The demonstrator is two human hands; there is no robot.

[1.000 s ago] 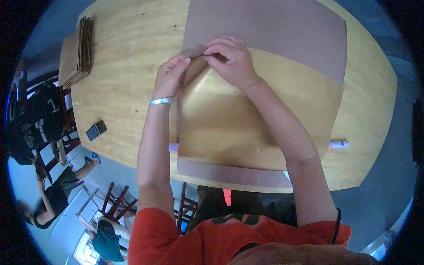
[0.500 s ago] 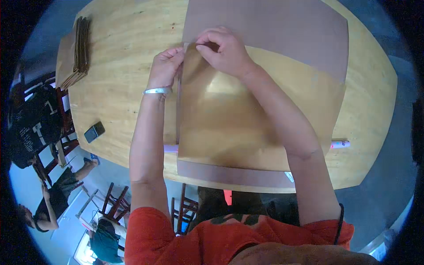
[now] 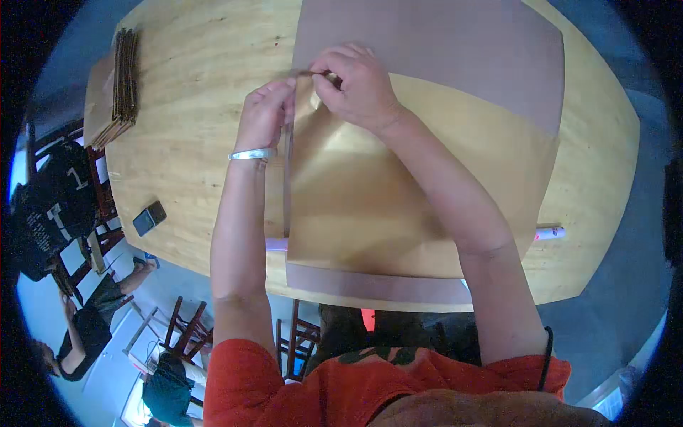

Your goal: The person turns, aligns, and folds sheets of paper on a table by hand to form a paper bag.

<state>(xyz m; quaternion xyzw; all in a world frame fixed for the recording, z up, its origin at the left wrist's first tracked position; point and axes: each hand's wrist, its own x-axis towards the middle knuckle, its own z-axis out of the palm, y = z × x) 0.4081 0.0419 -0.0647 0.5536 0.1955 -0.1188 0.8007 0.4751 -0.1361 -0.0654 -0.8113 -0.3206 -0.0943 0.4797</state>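
Note:
A glossy golden-brown paper sheet (image 3: 370, 206) lies over a larger mauve sheet (image 3: 441, 43). Both hands work at the paper's upper left corner. My right hand (image 3: 359, 85) is closed in a pinch on that corner, which curls up under its fingers. Just left of it, my left hand (image 3: 267, 110) has thumb and forefinger pressed together by the paper's left edge. What sits between those fingertips is too small to make out. A silver bracelet circles the left wrist.
On the wooden table (image 3: 192, 107) are a stack of folded brown cardboard (image 3: 124, 82) and a phone (image 3: 149, 218). Purple tube ends show at right (image 3: 549, 233) and left (image 3: 277, 244) of the paper. Beyond the left edge are a black backpack (image 3: 57, 206), stools (image 3: 186, 324) and other people.
My right hand has shifted slightly left and down, and the paper corner is curled more. My left hand has moved back a little from the corner. The view has shifted slightly.

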